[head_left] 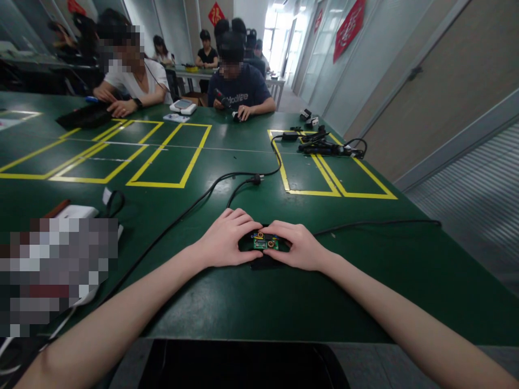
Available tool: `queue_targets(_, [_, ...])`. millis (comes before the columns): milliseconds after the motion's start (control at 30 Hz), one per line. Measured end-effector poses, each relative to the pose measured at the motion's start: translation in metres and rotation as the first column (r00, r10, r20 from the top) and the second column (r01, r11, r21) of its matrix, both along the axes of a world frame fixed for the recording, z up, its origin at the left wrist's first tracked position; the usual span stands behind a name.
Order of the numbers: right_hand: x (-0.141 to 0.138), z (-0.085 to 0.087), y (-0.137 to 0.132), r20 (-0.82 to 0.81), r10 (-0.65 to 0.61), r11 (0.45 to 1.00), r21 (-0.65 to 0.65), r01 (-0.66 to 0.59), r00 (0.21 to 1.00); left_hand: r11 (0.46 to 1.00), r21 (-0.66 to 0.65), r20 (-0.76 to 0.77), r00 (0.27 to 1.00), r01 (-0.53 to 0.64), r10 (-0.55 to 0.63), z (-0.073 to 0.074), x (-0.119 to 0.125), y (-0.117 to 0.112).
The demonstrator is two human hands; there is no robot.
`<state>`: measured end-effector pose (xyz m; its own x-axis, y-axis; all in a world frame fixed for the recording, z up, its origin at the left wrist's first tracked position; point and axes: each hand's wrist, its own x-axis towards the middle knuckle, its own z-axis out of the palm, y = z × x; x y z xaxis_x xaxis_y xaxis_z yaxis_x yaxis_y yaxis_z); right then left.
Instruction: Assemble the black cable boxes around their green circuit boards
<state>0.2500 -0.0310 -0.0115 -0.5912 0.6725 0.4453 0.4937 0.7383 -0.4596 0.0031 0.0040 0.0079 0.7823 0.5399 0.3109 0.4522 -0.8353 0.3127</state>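
Note:
A small green circuit board (261, 245) with copper-wound coils sits low over the near part of the table. My left hand (225, 240) grips its left side between thumb and fingers. On its right side, my right hand (305, 246) pinches it the same way, fingers at the far edge and thumb at the near edge. Beneath the board lies a flat black piece (265, 264), perhaps a casing, mostly covered by my hands. Whether the board touches it, I cannot tell.
A black cable (203, 195) with a plug (257, 179) crosses the green table (194, 308). Bundled black adapters and cords (318, 143) lie at the back right, among yellow tape outlines. Blurred-out items (60, 259) stand at left. Two people work across the table, one holding a dark tool (222, 98).

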Motion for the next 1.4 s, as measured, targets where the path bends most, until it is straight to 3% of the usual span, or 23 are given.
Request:
queue_targets(267, [-0.0019,-0.0024,0.0033,-0.031,-0.063,0.997,0.036,0.064,0.998,0.999,-0.025,-0.027,0.999,-0.03,0.029,-0.004,-0.0004,0.0007])
queue_targets(567, [0.002,0.0042,0.0039,-0.004,-0.122,0.993,0.008,0.122,0.993,0.999,-0.041,0.097,0.995,-0.022,0.026,-0.0032,-0.0015,0.0032])
queue_targets(767, [0.0038,0.0041,0.0068,0.048,-0.084,0.995,0.059,0.081,0.995,0.987,-0.096,0.018,0.992,-0.125,0.128,-0.0013,-0.0026,0.0018])
queue_targets(933, [0.0026,0.0023,0.0072,0.049,-0.102,0.995,0.027,0.101,0.994,0.982,-0.132,-0.023,0.991,-0.136,0.134,0.0016,-0.0022,0.0015])
queue_targets(1400, [-0.0011,-0.001,0.0071,0.054,-0.157,0.984,0.089,0.152,0.986,0.972,-0.089,-0.069,0.975,-0.216,0.21,-0.0026,-0.0018,0.0068])
